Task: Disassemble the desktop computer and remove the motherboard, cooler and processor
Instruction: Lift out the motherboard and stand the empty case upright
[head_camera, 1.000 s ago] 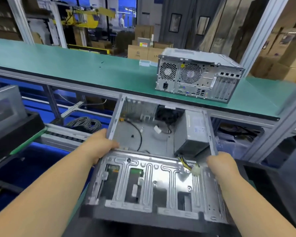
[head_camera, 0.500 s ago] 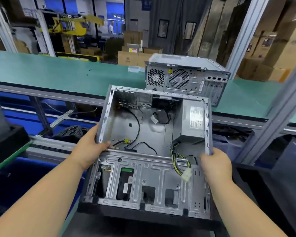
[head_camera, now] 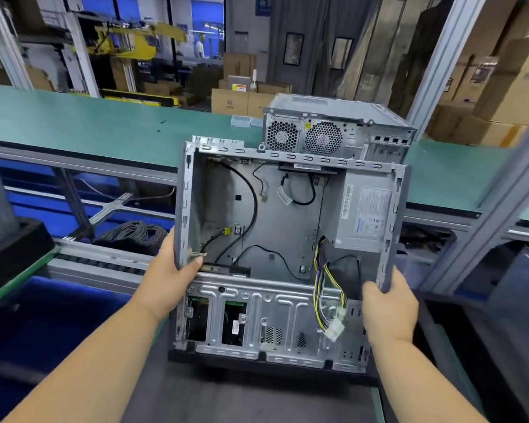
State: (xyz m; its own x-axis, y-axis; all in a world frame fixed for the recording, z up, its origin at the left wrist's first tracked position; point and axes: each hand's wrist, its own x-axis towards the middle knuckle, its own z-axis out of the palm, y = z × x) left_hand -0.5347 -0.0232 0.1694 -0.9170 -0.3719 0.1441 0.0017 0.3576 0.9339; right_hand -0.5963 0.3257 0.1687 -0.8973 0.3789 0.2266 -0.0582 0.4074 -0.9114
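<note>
An open grey desktop case (head_camera: 281, 221) is tipped up on its front end, its open side facing me. No motherboard is inside; I see bare metal, loose black cables, a power supply (head_camera: 364, 215) at the upper right and a yellow and black cable bundle with white plugs (head_camera: 330, 312). My left hand (head_camera: 171, 276) grips the case's left wall. My right hand (head_camera: 388, 303) grips its right wall. A drive cage (head_camera: 257, 319) fills the case's lower part.
A second, closed computer (head_camera: 336, 129) stands on the green conveyor belt (head_camera: 104, 129) behind the open case. Blue bins (head_camera: 43, 319) and a coil of cables (head_camera: 135, 233) lie at the lower left. An aluminium post (head_camera: 501, 203) rises at the right, with cardboard boxes beyond.
Both hands have tilted the case's far end upward, from lying nearly flat to standing almost upright. The inside now faces me and hides part of the second computer.
</note>
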